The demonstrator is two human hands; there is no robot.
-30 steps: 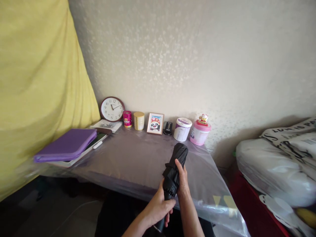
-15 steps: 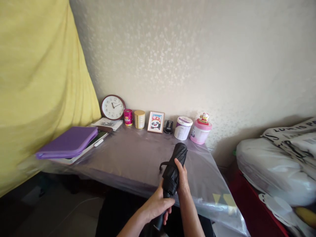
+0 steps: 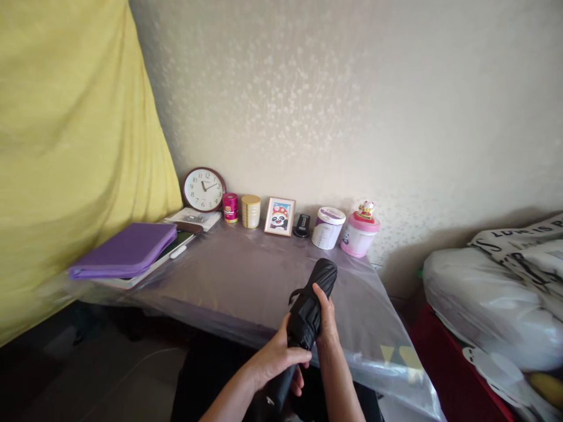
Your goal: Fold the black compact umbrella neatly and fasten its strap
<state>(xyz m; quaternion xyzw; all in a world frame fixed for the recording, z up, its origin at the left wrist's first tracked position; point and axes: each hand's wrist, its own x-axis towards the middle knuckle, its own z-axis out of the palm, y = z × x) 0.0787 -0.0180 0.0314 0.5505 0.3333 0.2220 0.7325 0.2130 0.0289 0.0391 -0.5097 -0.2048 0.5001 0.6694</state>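
Left hand (image 3: 278,358) below right hand (image 3: 326,322), both around black umbrella (image 3: 307,315)

Black umbrella (image 3: 305,319), pale wall (image 3: 343,105) (flower-patterned), yellow cloth (image 3: 79,129)

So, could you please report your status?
Left hand low on black umbrella, right hand higher. It's folded, tilted. White tub beyond, not touching.
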